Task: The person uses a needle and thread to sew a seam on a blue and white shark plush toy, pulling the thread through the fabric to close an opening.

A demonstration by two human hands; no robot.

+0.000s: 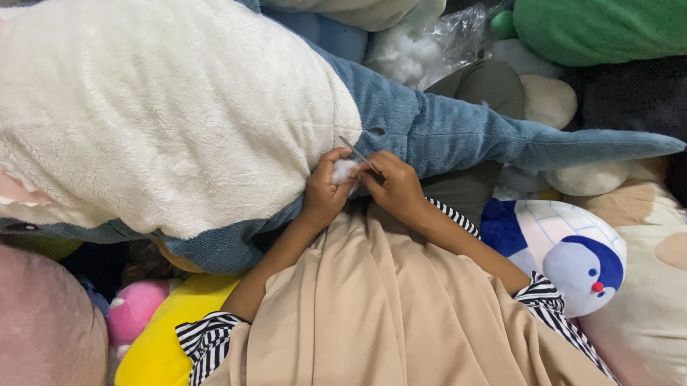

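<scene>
While a big plush shark (203, 106) lies across our lap, we work at a seam on its underside.

From the head camera: our left hand (325, 190) has its fingers (329, 164) closed on a tuft of white stuffing (346, 170) at the seam where the white belly meets the blue back. Touching it, our right hand (393, 185) pinches a thin metal tool (359, 156), its tip at the seam. A penguin plush (570, 253) lies near our right elbow, a yellow cushion (162, 344) by our left sleeve, a bag of stuffing (422, 49) beyond the shark.
</scene>
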